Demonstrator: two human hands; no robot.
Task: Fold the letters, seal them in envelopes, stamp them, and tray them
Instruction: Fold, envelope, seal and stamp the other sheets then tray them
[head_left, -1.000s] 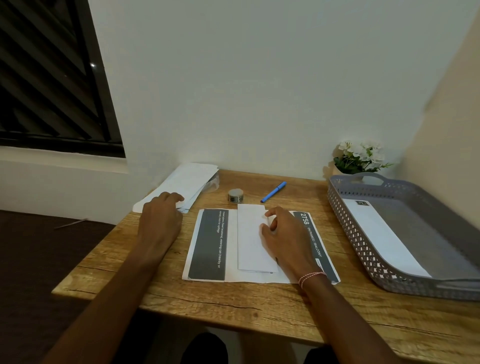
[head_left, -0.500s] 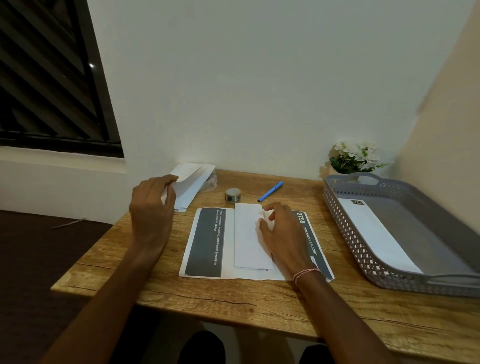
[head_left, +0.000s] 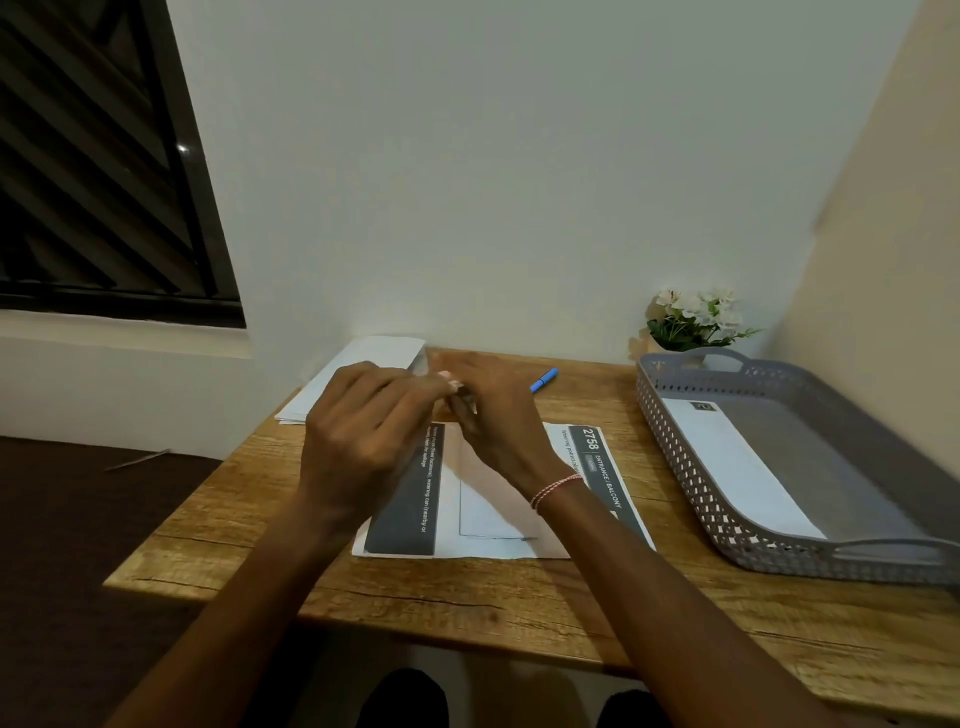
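Note:
My left hand (head_left: 363, 426) and my right hand (head_left: 498, 415) meet above the far middle of the wooden table (head_left: 467, 597). Between their fingertips shows a small grey stamp roll (head_left: 466, 404), mostly hidden; both hands seem to pinch it. Below my right wrist a white envelope (head_left: 491, 509) lies on a printed sheet with dark bands (head_left: 410, 499). A stack of white envelopes (head_left: 358, 364) lies at the far left corner. The grey perforated tray (head_left: 675, 452) on the right holds one stamped envelope (head_left: 737, 467).
A blue pen (head_left: 544, 379) lies behind my right hand. A small pot of white flowers (head_left: 691, 317) stands against the wall behind the tray. Walls close the table at the back and right; a dark window is at the left.
My left hand left the envelope stack and moved right. My right hand came off the envelope on the sheet and moved back. Both now meet at the stamp roll.

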